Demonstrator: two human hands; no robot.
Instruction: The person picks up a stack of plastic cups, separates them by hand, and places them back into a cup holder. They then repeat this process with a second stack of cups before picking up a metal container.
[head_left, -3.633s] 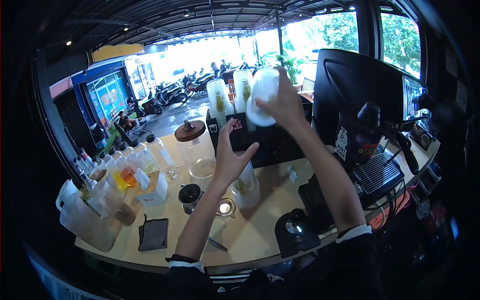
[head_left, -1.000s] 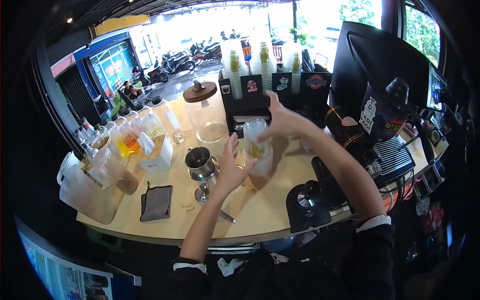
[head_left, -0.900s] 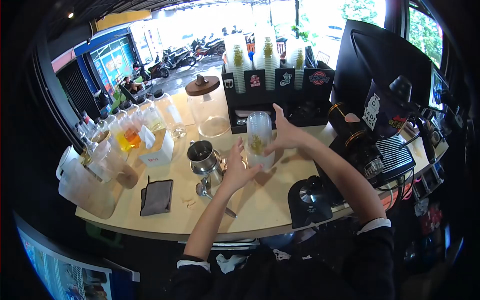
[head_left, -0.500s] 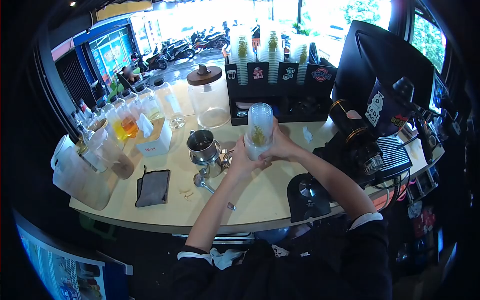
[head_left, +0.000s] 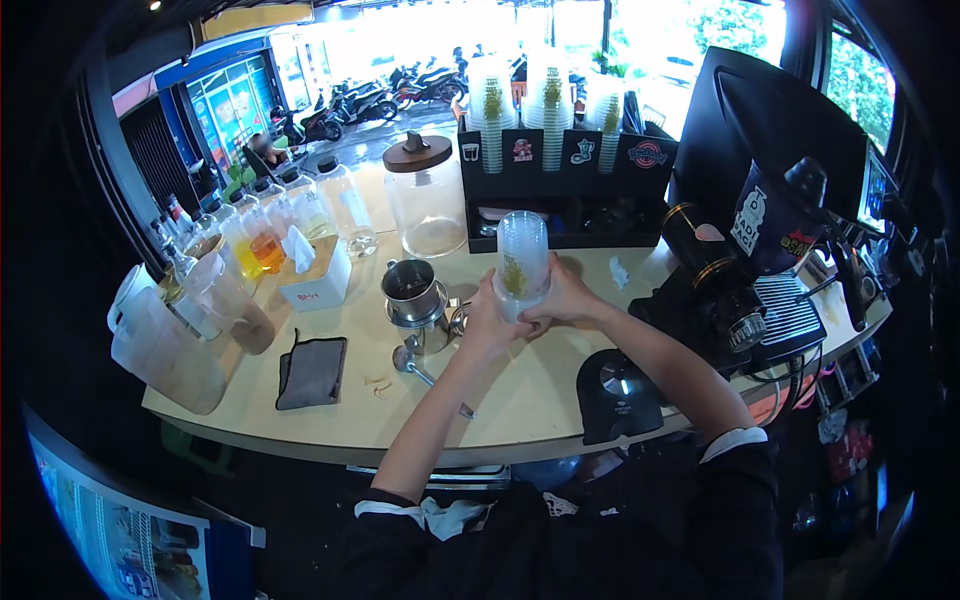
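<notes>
The stack of plastic cups [head_left: 522, 258] stood on the pale counter [head_left: 520, 420], about mid-way across it and toward the far side. It sat just right of the metal filter cup [head_left: 410, 292] and just near of the black cup rack [head_left: 570, 175]. The cups were clear with a green-yellow print, and seemed to rest mouth-down, the wider end at the counter. Both hands met at its lower part. The left hand [head_left: 487, 325] came in from the near left, its fingers curled closely round the base. The right hand [head_left: 565, 300] wrapped the right side, fingers bent and pressed against the plastic rather than spread. Where the fingertips lay behind the stack could not be told. As a judgement, thin nested cups like these buckle and slide apart easily. So the grip would do best kept low and even on both sides, firm enough to steady the column but not to crush it. The stack should also be kept upright, so that it tipped toward neither the filter cup nor the spoon [head_left: 425, 372] lying nearer on the counter.
</notes>
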